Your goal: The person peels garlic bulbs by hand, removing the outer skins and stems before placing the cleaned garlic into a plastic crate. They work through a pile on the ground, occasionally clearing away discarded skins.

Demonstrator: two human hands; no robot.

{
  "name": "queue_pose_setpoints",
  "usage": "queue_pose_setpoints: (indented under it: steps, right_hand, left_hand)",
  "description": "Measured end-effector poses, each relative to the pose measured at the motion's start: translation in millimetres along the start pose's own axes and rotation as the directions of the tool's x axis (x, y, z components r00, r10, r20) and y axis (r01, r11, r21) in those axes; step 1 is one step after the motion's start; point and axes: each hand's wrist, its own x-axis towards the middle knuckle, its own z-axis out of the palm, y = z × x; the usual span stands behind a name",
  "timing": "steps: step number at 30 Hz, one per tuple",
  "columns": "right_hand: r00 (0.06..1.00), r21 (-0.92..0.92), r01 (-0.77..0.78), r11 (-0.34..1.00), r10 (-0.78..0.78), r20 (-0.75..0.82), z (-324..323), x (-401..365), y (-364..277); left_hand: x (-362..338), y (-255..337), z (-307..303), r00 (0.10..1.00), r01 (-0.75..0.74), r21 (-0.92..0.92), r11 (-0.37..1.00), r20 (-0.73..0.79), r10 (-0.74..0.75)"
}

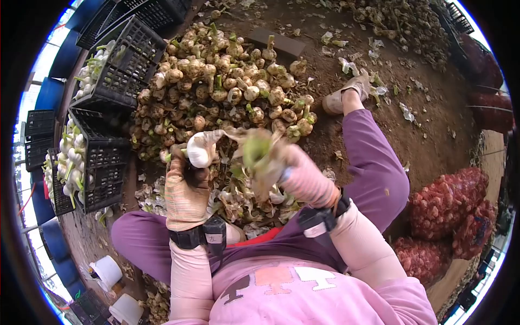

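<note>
My left hand [187, 192], in a striped, soiled glove, is closed around a white garlic bulb [200, 150] with a short green stem stub pointing left. From the bulb a strip of dry brownish skin stretches right to a bunch of garlic skin [262, 154], which is smeared by motion. Gripping that bunch is my right hand [309, 176], in a pink striped glove; its fingertips are blurred. Just beyond both hands lies a heap of unpeeled garlic bulbs [216, 81]. Loose peeled skins [254, 206] are piled below the hands, between my legs.
Black crates [132, 65] with cleaned white garlic bulbs [70, 154] stand at the left. Red mesh sacks [449, 203] lie at the right. Another garlic heap [401, 27] is at the far right. White buckets [108, 271] sit at lower left. Scattered skins lie on the soil.
</note>
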Motion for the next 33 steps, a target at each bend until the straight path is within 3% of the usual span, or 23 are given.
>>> queue_pose_setpoints:
  steps: [1,2,3,4,6,7,8,10,11,12,13,14,15,16,18,20,21,24,25,28,30,31,33]
  right_hand:
    - [0.998,-0.507,0.038,0.861,-0.009,0.061,-7,5,13]
    - [0.993,-0.87,0.095,0.484,0.014,0.117,-5,11,19]
    - [0.956,-0.983,-0.025,0.184,0.292,0.031,-4,12,19]
    - [0.956,-0.983,-0.023,0.184,0.293,0.033,-5,11,21]
    - [0.809,-0.986,-0.03,-0.165,0.575,-0.12,-7,9,30]
    - [0.777,-0.981,-0.044,-0.189,0.611,-0.152,-9,12,35]
    - [0.777,-0.982,-0.038,-0.188,0.612,-0.147,-6,12,35]
    - [0.994,-0.99,0.041,0.133,0.092,0.054,5,8,33]
    - [0.994,-0.99,0.04,0.136,0.095,0.053,15,12,29]
    - [0.999,-0.746,0.044,0.664,-0.041,0.022,30,19,25]
    - [0.987,-0.252,0.113,0.961,-0.138,-0.083,37,22,22]
    - [0.987,-0.252,0.109,0.962,-0.135,-0.089,37,22,21]
    - [0.988,-0.112,0.024,0.993,-0.041,-0.151,36,23,20]
    - [0.979,0.035,-0.052,0.998,0.058,-0.197,34,26,18]
    - [0.969,-0.059,-0.152,0.987,0.138,-0.204,26,25,13]
    - [0.936,0.155,-0.127,0.98,0.17,-0.309,33,27,12]
    - [0.937,0.092,-0.128,0.988,0.15,-0.314,27,28,22]
    - [0.952,-0.17,-0.113,0.979,0.058,-0.301,28,34,30]
    - [0.958,-0.228,-0.131,0.965,0.064,-0.279,28,30,36]
    - [0.998,-0.693,-0.013,0.72,-0.029,-0.05,26,26,42]
    - [0.997,-0.765,-0.031,0.643,0.072,0.021,38,28,30]
    - [0.995,-0.801,-0.028,0.598,0.092,0.034,33,27,37]
    - [0.994,-0.839,0.048,0.543,0.054,0.092,32,28,38]
  left_hand:
    - [0,2,1,0.998,-0.067,-0.004,0.998,0.011,0.067]
    - [-1,3,1,0.991,-0.133,-0.009,0.991,0.021,0.133]
    - [3,7,-9,0.981,-0.191,-0.037,0.981,0.01,0.192]
    - [4,14,-12,0.977,-0.2,-0.045,0.979,0.073,0.203]
    - [2,29,-12,0.975,-0.224,-0.081,0.971,-0.019,0.223]
    - [-1,31,-17,0.953,-0.301,-0.059,0.952,0.014,0.302]
    - [-1,33,-18,0.952,-0.306,-0.057,0.95,0.012,0.307]
    - [-2,37,-20,0.931,-0.357,0.158,0.921,-0.018,0.364]
    - [-4,34,-16,0.926,-0.367,0.28,0.887,0.015,0.378]
    - [-11,30,1,0.935,-0.345,0.377,0.86,0.063,0.348]
    - [-14,16,10,0.946,-0.309,0.403,0.861,0.042,0.32]
    - [-17,8,13,0.956,-0.272,0.429,0.861,0.019,0.293]
    - [-10,7,11,0.936,-0.343,0.379,0.859,0.212,0.281]
    - [-20,-10,16,0.975,-0.219,0.436,0.873,0.076,0.207]
    - [-17,-10,10,0.977,-0.16,0.236,0.958,0.176,0.12]
    - [-12,-8,-5,0.946,-0.138,0.108,0.984,0.308,0.099]
    - [-4,-2,-19,0.921,-0.116,0.037,0.993,0.378,0.094]
    - [13,42,-46,0.983,-0.143,-0.112,0.983,-0.133,0.128]
    - [14,66,-55,0.981,-0.157,-0.19,0.969,-0.143,0.131]
    - [30,157,-118,0.947,-0.276,-0.347,0.896,-0.258,0.192]
    - [52,243,-166,0.902,-0.411,-0.279,0.868,-0.266,0.341]
    - [68,294,-203,0.859,-0.494,-0.019,0.869,-0.165,0.484]
    - [65,326,-136,0.571,-0.636,0.446,0.63,-0.276,0.773]
